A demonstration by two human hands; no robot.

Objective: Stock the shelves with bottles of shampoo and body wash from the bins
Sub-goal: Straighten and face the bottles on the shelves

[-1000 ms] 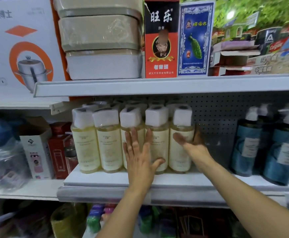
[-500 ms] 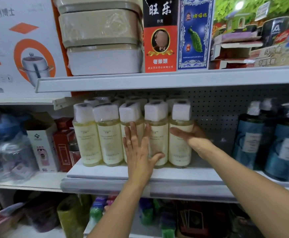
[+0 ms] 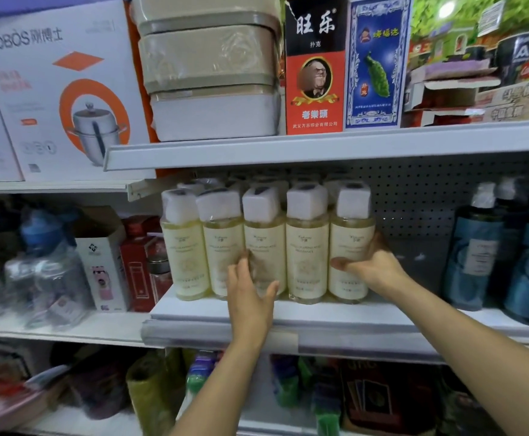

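A row of pale yellow bottles with white wrapped caps stands on the white middle shelf, with more rows behind. My left hand lies flat against the front of the third bottle, fingers straight and blurred, thumb spread to the right. My right hand holds the rightmost yellow bottle: the thumb crosses its front and the fingers wrap round its right side. Right of that bottle the shelf is bare up to the dark blue pump bottles.
The upper shelf edge hangs just above the bottle caps and carries boxes and stacked tins. Small boxes and clear containers fill the lower left shelf. Coloured goods sit on the shelf below.
My right hand has closed round the rightmost yellow bottle, thumb moving across its front. My left hand has slid slightly left and down on the bottle fronts. The camera has drifted.
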